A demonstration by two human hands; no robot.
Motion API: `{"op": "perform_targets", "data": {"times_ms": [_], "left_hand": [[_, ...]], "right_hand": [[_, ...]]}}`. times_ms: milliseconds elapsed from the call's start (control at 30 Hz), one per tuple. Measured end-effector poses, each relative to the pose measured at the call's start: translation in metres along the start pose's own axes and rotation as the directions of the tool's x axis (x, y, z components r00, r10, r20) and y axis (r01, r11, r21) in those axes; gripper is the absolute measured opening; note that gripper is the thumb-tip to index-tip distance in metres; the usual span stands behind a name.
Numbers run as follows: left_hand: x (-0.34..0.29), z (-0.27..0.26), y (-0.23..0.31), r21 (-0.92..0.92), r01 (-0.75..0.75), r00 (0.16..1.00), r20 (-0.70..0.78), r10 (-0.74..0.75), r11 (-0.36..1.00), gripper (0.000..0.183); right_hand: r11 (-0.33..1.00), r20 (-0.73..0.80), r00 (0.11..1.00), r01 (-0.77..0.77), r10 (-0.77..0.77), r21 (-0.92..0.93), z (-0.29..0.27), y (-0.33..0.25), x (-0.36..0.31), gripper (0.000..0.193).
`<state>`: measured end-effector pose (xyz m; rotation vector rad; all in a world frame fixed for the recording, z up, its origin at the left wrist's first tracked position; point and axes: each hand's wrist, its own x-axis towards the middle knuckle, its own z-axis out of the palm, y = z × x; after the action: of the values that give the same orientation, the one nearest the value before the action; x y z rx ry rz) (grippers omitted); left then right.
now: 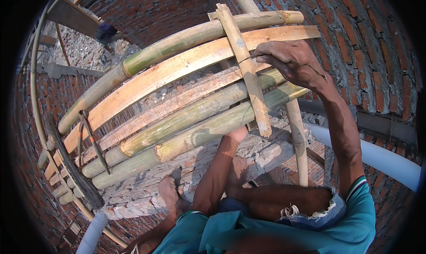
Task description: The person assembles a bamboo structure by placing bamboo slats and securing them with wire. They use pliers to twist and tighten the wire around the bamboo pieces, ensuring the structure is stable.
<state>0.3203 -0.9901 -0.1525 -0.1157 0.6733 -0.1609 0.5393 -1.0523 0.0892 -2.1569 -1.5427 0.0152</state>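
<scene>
My right hand (pixel 288 62) is closed in a pinch on a thin dark wire beside a split wooden crosspiece (pixel 244 61). The wire runs to the crosspiece, and a loose end shows by my wrist. This crosspiece lies across two planks and several bamboo poles. My left hand (pixel 238 133) reaches beneath the nearest bamboo pole (pixel 199 132); its fingers are hidden there. Above the nearer poles runs a pale plank (pixel 177 61), with a thick greenish bamboo pole (pixel 177 39) beyond it. Pincers (pixel 93 141) with dark handles rest across the poles at the left.
A bundle of dark wire (pixel 75 169) hangs over the poles' left ends. My feet stand on a broken brick ledge (pixel 133 201). Pale pipes (pixel 372 154) pass at right and lower left. Brick walls (pixel 368 41) surround the platform. Another person (pixel 106 33) is down at upper left.
</scene>
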Motion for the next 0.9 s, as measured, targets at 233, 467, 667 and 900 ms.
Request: {"op": "perform_targets", "data": {"times_ms": [233, 467, 667, 900], "left_hand": [[-0.03, 0.018, -0.033, 0.043, -0.023, 0.999, 0.034, 0.021, 0.999, 0.047], [-0.024, 0.026, -0.039, 0.021, -0.003, 1.0, -0.031, 0.004, 1.0, 0.038], [-0.023, 0.025, -0.037, -0.046, -0.04, 0.998, -0.052, 0.038, 0.998, 0.04], [-0.057, 0.028, -0.014, 0.418, -0.02, 0.985, -0.145, 0.089, 0.908, 0.038]], "right_hand": [[0.999, -0.023, 1.0, -0.014, 0.015, 0.037, 0.0, -0.005, 0.006, 0.022], [0.999, 0.004, 1.0, 0.008, -0.008, 0.035, -0.002, -0.005, 0.002, 0.023], [0.997, 0.032, 0.998, 0.061, -0.059, -0.053, -0.002, -0.001, -0.003, 0.025], [0.997, 0.073, 0.997, 0.014, -0.009, -0.072, -0.002, 0.004, -0.003, 0.022]]}}
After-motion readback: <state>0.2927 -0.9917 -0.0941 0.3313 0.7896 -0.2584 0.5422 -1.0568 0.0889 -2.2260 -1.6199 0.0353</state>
